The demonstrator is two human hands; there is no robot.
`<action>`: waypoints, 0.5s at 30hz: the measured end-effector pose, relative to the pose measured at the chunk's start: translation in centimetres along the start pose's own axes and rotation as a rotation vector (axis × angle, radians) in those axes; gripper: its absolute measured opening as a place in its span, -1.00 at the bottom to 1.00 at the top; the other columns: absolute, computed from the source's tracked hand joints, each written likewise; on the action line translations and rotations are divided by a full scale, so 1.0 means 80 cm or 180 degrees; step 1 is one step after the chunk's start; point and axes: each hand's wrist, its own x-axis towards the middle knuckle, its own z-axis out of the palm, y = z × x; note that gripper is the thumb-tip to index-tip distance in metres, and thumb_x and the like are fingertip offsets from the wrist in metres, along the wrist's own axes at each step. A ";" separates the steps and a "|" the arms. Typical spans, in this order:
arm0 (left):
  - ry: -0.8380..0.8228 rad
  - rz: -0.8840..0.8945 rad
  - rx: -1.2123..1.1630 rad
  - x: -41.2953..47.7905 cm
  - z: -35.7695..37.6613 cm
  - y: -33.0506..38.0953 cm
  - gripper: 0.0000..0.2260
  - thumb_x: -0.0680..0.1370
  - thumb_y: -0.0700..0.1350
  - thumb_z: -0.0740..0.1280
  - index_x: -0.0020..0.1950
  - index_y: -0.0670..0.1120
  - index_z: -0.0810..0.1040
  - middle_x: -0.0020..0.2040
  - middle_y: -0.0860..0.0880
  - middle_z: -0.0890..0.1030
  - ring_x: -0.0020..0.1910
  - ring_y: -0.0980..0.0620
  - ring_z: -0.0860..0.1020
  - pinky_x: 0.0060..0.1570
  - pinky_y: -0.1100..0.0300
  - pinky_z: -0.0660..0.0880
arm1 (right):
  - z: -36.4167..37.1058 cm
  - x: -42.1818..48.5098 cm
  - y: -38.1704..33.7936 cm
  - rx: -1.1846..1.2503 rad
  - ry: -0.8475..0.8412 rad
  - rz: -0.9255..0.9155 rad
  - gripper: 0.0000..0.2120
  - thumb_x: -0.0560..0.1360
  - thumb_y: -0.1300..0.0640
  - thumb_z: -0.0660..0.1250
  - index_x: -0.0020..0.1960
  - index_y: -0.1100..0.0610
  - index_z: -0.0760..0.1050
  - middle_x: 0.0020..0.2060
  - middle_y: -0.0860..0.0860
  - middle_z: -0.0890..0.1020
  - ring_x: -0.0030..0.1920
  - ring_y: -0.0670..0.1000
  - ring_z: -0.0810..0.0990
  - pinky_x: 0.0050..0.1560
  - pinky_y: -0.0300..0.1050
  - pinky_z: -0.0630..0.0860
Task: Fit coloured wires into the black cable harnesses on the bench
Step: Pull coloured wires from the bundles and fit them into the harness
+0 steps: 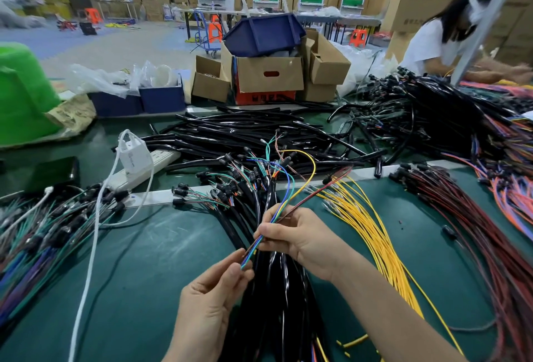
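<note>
- The left hand (pixel 213 295) pinches the near tips of a thin bundle of coloured wires (pixel 251 248) between thumb and fingertips.
- The right hand (pixel 297 235) grips the same bundle a little further along; beyond it the wires fan out in loops up and to the right.
- The bundle's long axis runs from lower left to upper right, slanting across the black harnesses (pixel 277 304).
- The harnesses lie directly under both hands on the green tabletop (pixel 161 260), their length running away from the person.
- Judgement: the left hand is nearer the free ends, so it would steer them into a sleeve while the right hand feeds. I cannot tell which sleeve mouth is meant.
- Loose yellow wires (pixel 372 235) lie just right of the right hand.
- Writing: a faint mark on the white charger (pixel 134 157) and print on the cartons (pixel 268 73) are too blurred to read.
</note>
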 end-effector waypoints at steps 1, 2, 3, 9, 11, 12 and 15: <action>-0.0030 -0.0044 0.0011 0.000 -0.001 0.000 -0.79 0.16 -0.19 0.45 -0.23 -0.08 0.73 -0.23 -0.19 0.69 -0.37 0.07 0.65 -0.39 0.38 0.54 | 0.000 0.000 0.000 0.0075 -0.0046 0.0018 -0.87 0.49 0.40 0.29 -0.19 0.23 0.44 -0.30 0.10 0.61 -0.25 -0.04 0.63 -0.20 -0.25 0.58; -0.0110 -0.0125 0.0004 -0.001 -0.002 0.000 -0.76 0.14 -0.17 0.51 -0.21 -0.07 0.73 -0.22 -0.20 0.69 -0.39 0.08 0.64 -0.40 0.37 0.54 | 0.000 0.000 0.000 0.0145 -0.0101 0.0039 -0.88 0.49 0.39 0.29 -0.19 0.23 0.44 -0.30 0.11 0.61 -0.25 -0.04 0.63 -0.20 -0.25 0.58; -0.0221 -0.0192 -0.0006 -0.002 -0.001 0.000 -0.68 0.08 -0.13 0.60 -0.19 -0.08 0.73 -0.22 -0.20 0.69 -0.41 0.08 0.62 -0.41 0.35 0.55 | 0.001 0.000 -0.001 0.0184 -0.0152 0.0060 -0.88 0.49 0.38 0.29 -0.18 0.22 0.44 -0.29 0.11 0.60 -0.25 -0.04 0.63 -0.20 -0.25 0.58; -0.0295 -0.0125 -0.0123 -0.001 -0.001 0.003 -0.33 -0.23 0.03 0.69 -0.16 -0.10 0.73 -0.31 -0.15 0.65 -0.46 0.12 0.59 -0.45 0.36 0.53 | 0.002 0.001 0.002 0.0089 -0.0238 0.0229 -0.87 0.50 0.40 0.28 -0.18 0.23 0.45 -0.29 0.10 0.60 -0.25 -0.05 0.64 -0.18 -0.25 0.58; -0.0277 -0.0052 -0.0161 0.000 -0.003 0.002 -0.34 -0.24 0.04 0.69 -0.19 -0.12 0.72 -0.33 -0.15 0.64 -0.47 0.12 0.59 -0.47 0.36 0.53 | 0.002 0.001 0.006 0.0127 -0.0191 0.0240 -0.87 0.49 0.40 0.28 -0.19 0.23 0.45 -0.27 0.13 0.58 -0.25 -0.03 0.64 -0.19 -0.25 0.58; -0.0283 -0.0026 -0.0161 0.001 -0.002 0.002 -0.34 -0.24 0.04 0.69 -0.19 -0.13 0.72 -0.34 -0.15 0.64 -0.47 0.11 0.58 -0.47 0.35 0.53 | 0.002 0.001 0.007 0.0132 -0.0171 0.0232 -0.87 0.48 0.41 0.29 -0.19 0.23 0.45 -0.26 0.14 0.57 -0.24 -0.03 0.64 -0.19 -0.25 0.58; -0.0295 0.0052 -0.0064 0.000 0.000 0.001 -0.35 -0.21 0.09 0.69 -0.19 -0.11 0.71 -0.38 -0.15 0.59 -0.51 0.09 0.54 -0.47 0.33 0.53 | 0.003 0.002 0.010 0.0089 -0.0144 0.0202 -0.87 0.48 0.40 0.30 -0.19 0.23 0.45 -0.26 0.15 0.57 -0.24 -0.02 0.64 -0.19 -0.25 0.57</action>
